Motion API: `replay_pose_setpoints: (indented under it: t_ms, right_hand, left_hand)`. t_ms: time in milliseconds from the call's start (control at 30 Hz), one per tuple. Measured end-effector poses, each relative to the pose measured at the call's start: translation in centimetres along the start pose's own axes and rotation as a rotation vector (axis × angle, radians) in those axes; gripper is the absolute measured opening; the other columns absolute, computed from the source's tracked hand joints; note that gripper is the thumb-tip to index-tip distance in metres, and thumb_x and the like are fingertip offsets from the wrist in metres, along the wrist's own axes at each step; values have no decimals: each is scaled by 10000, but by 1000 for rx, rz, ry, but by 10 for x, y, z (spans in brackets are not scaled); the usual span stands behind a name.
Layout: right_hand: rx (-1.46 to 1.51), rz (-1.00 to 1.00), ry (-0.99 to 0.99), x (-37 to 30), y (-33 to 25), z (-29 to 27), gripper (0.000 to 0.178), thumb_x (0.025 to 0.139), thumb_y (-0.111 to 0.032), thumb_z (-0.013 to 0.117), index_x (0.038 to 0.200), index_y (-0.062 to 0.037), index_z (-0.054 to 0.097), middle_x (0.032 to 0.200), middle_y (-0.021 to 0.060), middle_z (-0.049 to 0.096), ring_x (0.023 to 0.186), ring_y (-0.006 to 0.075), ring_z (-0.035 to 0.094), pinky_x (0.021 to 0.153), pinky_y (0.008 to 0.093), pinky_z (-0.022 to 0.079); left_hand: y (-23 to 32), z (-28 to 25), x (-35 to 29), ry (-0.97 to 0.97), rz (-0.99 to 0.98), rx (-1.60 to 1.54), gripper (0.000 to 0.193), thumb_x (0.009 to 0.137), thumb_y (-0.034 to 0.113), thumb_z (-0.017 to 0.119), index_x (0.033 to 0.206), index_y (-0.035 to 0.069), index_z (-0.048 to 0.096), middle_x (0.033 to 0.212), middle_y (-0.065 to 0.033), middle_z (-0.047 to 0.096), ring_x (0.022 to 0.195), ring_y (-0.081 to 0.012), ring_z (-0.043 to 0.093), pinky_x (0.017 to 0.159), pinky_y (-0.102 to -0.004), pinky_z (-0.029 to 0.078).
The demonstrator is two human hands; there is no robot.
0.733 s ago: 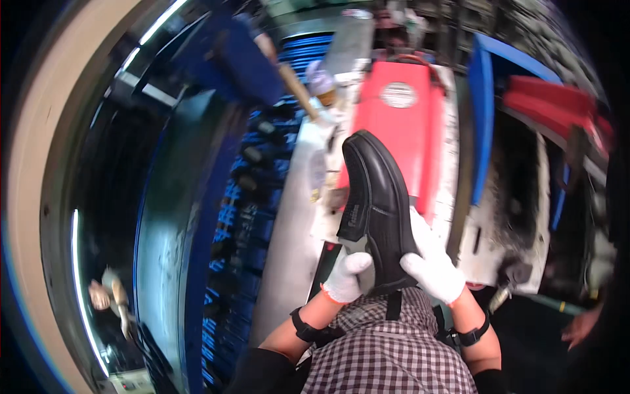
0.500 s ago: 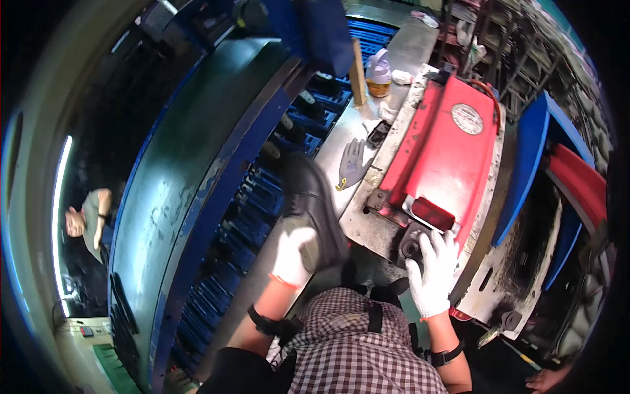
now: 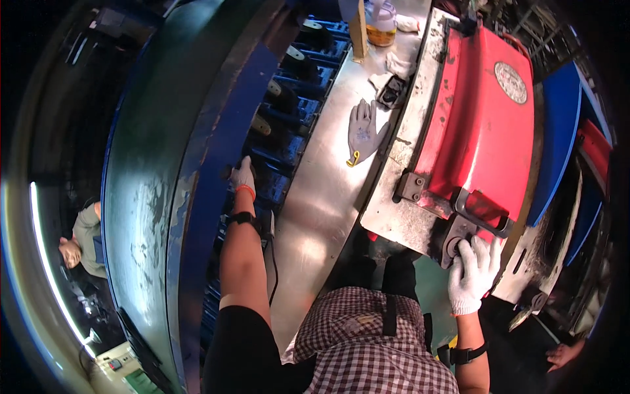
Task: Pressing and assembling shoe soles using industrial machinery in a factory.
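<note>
My left hand (image 3: pixel 243 176), in a white glove, reaches far out to the blue rack (image 3: pixel 262 190). Its fingers are closed by a dark object at the rack's edge, too shadowed to make out. The black shoe does not show clearly now. My right hand (image 3: pixel 476 272), also white-gloved, rests with fingers apart on a dark metal bracket (image 3: pixel 454 240) at the near end of a red machine cover (image 3: pixel 482 125). A black handle (image 3: pixel 482 217) stands on the cover just beyond the fingers.
A grey work glove (image 3: pixel 366 134) lies on the metal bench (image 3: pixel 321 190), near a small black object (image 3: pixel 392 90) and a bottle of amber liquid (image 3: pixel 381 26). A blue panel (image 3: pixel 558 144) stands right of the cover. Another person (image 3: pixel 85 240) is at far left; another hand (image 3: pixel 563 354) shows at lower right.
My left hand has moved away and leftward to the blue rack; the black shoe it held is no longer plainly visible. My right hand stays on the bracket. The view has shifted.
</note>
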State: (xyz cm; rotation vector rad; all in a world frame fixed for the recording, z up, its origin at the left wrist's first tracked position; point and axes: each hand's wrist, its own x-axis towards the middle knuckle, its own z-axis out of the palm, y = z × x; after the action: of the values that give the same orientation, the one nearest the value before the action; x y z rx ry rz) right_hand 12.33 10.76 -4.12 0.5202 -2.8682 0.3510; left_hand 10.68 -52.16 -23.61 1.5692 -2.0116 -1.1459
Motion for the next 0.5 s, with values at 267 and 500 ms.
replay_pose_setpoints:
  t_ms: [267,500]
  right_hand:
    - [-72,143,-4,-10,4,6,464,762,2,711,1209,-118,715,1245,133,671,1316,429,544,1147,523,405]
    - [-13,66,10,4,1,4,476,733,0,733,1195,-109,704,1200,138,677,1199,414,615,1081,530,471]
  left_hand:
    - [-8,31,-60,349,87,125,814,920,396,791,1530,-17,445,1406,-266,609,1308,-434,585,1075,-511,479]
    - [-111,-70,47,336,-462,-341,653,920,596,623,1310,75,675,1333,-159,693,1243,-352,638,1067,-590,439]
